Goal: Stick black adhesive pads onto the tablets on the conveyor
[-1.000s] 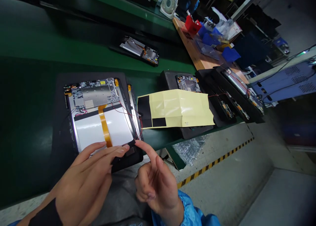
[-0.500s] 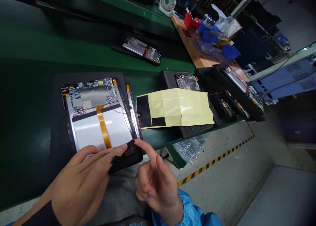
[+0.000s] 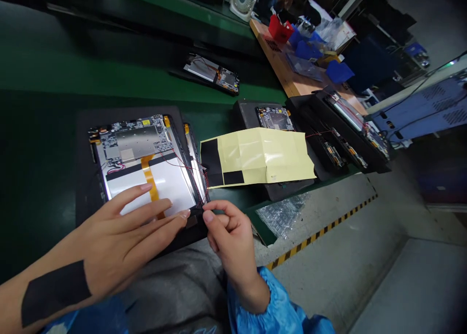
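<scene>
right hand point(image 3: 229, 237) newly curled in — grip pinched shut at the tablet's point(image 3: 171, 188) near corner, circuit-board end point(image 3: 134, 139) pointing away, left hand point(image 3: 120, 232) flat and open

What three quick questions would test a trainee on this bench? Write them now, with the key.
1. True or false: the left hand rests on the open tablet.
2. Which colour is the flat ribbon cable on the tablet's white panel? A orange, B blue, C green.
3. What flat sheet lies just to the right of the tablet?

Key: 1 true; 2 A; 3 a pale yellow sheet with black patches.
</scene>
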`<state>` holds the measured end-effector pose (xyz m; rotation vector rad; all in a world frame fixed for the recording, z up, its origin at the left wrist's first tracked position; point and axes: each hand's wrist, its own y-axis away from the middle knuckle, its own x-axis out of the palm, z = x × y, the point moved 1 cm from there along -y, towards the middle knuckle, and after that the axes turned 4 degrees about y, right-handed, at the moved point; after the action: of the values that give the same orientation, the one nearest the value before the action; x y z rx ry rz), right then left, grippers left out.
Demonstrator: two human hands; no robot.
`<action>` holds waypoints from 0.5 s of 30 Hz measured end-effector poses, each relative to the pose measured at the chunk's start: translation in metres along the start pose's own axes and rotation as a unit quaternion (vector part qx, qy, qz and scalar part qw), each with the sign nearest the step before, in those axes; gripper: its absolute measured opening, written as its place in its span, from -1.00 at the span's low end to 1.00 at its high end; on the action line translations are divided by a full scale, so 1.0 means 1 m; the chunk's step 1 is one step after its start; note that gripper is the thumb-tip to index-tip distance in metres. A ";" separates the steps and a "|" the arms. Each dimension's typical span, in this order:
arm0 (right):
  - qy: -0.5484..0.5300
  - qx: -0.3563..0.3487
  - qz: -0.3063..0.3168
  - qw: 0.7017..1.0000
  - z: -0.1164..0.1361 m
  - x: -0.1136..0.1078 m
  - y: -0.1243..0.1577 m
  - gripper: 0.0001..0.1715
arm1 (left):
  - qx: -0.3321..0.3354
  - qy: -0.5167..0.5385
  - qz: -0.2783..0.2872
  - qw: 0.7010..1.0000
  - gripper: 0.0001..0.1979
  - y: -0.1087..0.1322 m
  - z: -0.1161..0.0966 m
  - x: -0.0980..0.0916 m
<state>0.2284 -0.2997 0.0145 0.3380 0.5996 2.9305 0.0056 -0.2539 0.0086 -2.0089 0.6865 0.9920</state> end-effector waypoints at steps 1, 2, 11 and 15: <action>0.020 -0.004 -0.009 1.000 0.002 0.001 -0.003 -0.60 | 0.008 0.004 0.001 1.000 -0.44 -0.001 0.001 -0.002; 0.041 -0.011 -0.018 0.999 0.004 0.002 -0.006 -0.63 | 0.015 0.006 0.000 1.000 -0.44 -0.002 0.002 -0.003; 0.108 -0.050 -0.002 0.993 0.015 0.003 -0.019 -0.65 | 0.043 0.030 -0.004 0.999 -0.44 0.002 0.005 -0.006; 0.259 -0.233 -0.011 0.937 0.008 -0.008 -0.012 -0.89 | 0.046 0.052 -0.017 0.997 -0.43 0.002 0.003 -0.002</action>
<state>0.2393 -0.2875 0.0152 -0.4991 -0.0666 3.0058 0.0018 -0.2527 0.0083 -1.9966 0.7386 0.8260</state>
